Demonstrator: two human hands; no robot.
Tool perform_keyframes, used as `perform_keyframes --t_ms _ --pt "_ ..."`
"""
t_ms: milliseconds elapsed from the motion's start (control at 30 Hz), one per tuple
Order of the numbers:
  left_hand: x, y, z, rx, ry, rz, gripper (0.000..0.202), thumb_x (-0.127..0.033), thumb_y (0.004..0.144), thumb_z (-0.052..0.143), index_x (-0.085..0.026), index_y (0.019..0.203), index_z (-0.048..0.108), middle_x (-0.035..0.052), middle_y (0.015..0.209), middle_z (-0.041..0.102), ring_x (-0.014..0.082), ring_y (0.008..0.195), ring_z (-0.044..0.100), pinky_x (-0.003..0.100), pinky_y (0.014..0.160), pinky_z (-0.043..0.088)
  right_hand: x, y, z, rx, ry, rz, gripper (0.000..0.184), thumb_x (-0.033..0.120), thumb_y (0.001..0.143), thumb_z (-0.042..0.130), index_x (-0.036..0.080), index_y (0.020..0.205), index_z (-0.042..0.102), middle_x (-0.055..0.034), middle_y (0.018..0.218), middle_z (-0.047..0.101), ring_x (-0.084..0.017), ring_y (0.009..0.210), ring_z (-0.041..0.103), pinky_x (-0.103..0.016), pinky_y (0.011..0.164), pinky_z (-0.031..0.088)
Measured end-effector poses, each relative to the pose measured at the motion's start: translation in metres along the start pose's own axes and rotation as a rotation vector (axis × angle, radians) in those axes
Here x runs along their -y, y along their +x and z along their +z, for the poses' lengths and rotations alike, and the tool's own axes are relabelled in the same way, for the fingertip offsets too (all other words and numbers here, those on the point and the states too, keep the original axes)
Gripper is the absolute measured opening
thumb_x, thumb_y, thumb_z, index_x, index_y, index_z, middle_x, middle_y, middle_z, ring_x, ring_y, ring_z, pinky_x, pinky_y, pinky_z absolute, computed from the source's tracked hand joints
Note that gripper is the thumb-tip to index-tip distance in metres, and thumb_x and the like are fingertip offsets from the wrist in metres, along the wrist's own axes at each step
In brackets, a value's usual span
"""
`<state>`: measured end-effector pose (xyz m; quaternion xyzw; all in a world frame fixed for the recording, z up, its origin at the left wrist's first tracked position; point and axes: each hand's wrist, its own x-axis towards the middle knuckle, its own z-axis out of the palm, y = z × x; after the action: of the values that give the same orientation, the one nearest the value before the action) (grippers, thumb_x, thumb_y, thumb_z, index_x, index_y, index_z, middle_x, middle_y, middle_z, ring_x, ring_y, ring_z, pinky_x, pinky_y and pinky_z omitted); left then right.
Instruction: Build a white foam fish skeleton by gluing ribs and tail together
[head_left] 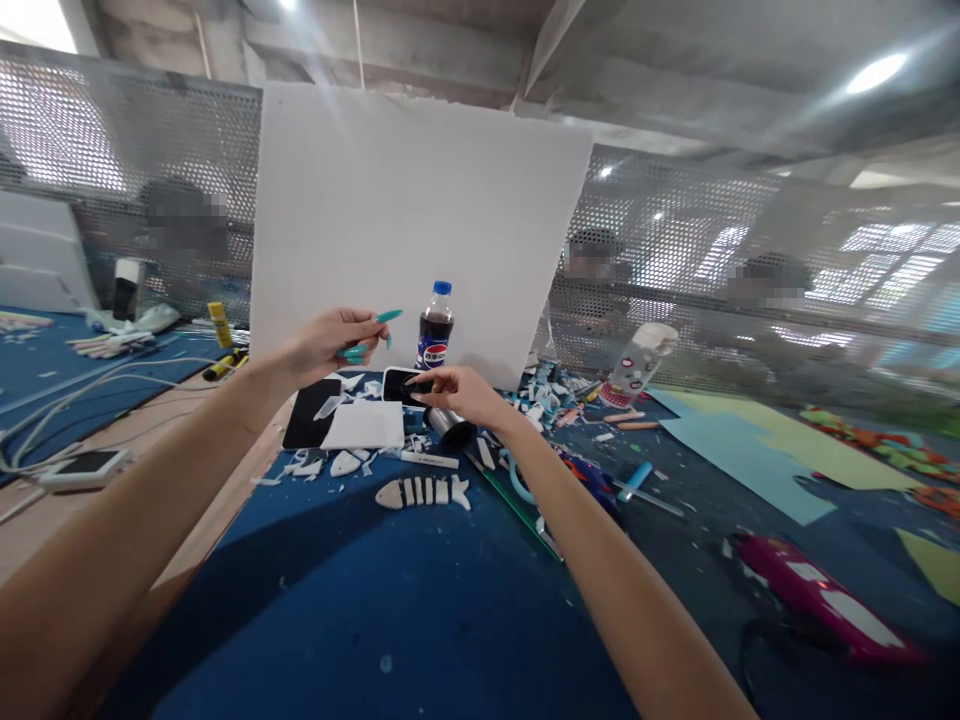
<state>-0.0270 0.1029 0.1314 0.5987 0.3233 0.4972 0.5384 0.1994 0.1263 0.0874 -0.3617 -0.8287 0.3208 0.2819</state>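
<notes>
My left hand [337, 338] is raised over the far part of the blue table, fingers bent around slim teal pieces [388, 316] whose kind I cannot make out. My right hand [461, 392] reaches over a phone [396, 386] with a dark screen and pale rim; its fingers are extended at the screen, and I cannot tell whether they touch it. Just below that hand lies a dark-ended metal cylinder [448, 428]. A cola bottle [436, 330] with a blue cap stands behind both hands. Nearer me, white pieces form a fish shape [424, 492].
A large white board [420, 220] stands upright at the back. White scraps [551, 395], a white block [365, 425] and a green ruler-like strip [517, 510] lie about. To the right are blue paper [742, 460], a clear bottle [637, 365] and a magenta object [825, 595]. Cables [67, 400] run at left.
</notes>
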Motion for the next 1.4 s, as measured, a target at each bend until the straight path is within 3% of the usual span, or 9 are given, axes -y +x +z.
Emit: perform_keyframes --t_ms 233,400,600,733,1033,1167,1400 --pt "-0.009 -0.005 0.006 0.018 -0.056 0.02 0.017 -0.017 0.079 0.065 -0.011 0.063 0.066 -0.0009 0.049 0.044 0.0042 0.042 0.038 0.015 0.039 0.028 -0.002 0.003 0.012 -0.142 -0.165 -0.085 0.007 0.022 0.073 0.072 0.016 0.072 0.076 -0.0043 0.08 0.058 -0.01 0.062 0.045 -0.027 0.061 0.037" --pt "-0.01 -0.006 0.006 0.012 -0.063 0.014 0.018 -0.015 0.082 0.062 -0.01 0.065 0.067 0.0 0.05 0.045 0.0043 0.043 0.039 0.014 0.039 0.029 -0.001 0.002 0.012 -0.175 -0.16 -0.148 0.01 0.027 0.075 0.07 0.018 0.076 0.076 -0.0058 0.088 0.062 -0.014 0.073 0.053 -0.026 0.065 0.042" --pt "-0.014 -0.008 0.007 0.041 -0.122 0.023 0.026 -0.012 0.086 0.056 -0.01 0.063 0.066 -0.0011 0.046 0.043 0.004 0.04 0.038 0.014 0.037 0.028 0.0 0.001 0.011 -0.128 -0.11 -0.118 0.013 0.023 0.077 0.067 0.014 0.08 0.076 -0.0044 0.068 0.069 -0.013 0.062 0.057 -0.023 0.056 0.042" --pt "-0.018 -0.01 0.011 0.038 -0.166 0.007 0.031 -0.012 0.088 0.053 -0.01 0.06 0.065 -0.0013 0.044 0.042 0.0037 0.038 0.038 0.013 0.036 0.027 -0.002 0.001 0.011 -0.104 -0.085 -0.089 0.014 0.022 0.077 0.066 0.012 0.079 0.076 -0.0052 0.064 0.071 -0.014 0.059 0.059 -0.024 0.056 0.044" --pt "-0.024 -0.012 0.012 -0.066 -0.268 0.033 0.03 -0.011 0.089 0.05 -0.012 0.062 0.062 -0.0035 0.045 0.04 0.0056 0.043 0.042 0.016 0.048 0.041 -0.004 -0.002 0.011 -0.071 -0.032 -0.092 0.014 0.018 0.077 0.064 0.012 0.08 0.076 -0.0061 0.064 0.071 -0.016 0.061 0.063 -0.027 0.063 0.049" --pt "-0.022 -0.01 0.013 -0.135 -0.278 0.033 0.03 -0.009 0.089 0.049 -0.012 0.061 0.061 -0.0032 0.046 0.044 0.0065 0.046 0.046 0.018 0.053 0.045 -0.002 -0.002 0.011 -0.055 0.014 -0.088 0.019 0.026 0.078 0.065 0.012 0.085 0.076 -0.0072 0.066 0.072 -0.017 0.064 0.066 -0.027 0.064 0.051" --pt "-0.019 -0.008 0.011 -0.148 -0.278 0.038 0.03 -0.009 0.089 0.047 -0.011 0.063 0.061 -0.003 0.047 0.043 0.0064 0.046 0.046 0.018 0.053 0.045 0.001 0.0 0.01 -0.087 0.037 -0.086 0.033 0.043 0.079 0.064 0.013 0.085 0.075 -0.0082 0.069 0.072 -0.017 0.065 0.067 -0.028 0.065 0.052"
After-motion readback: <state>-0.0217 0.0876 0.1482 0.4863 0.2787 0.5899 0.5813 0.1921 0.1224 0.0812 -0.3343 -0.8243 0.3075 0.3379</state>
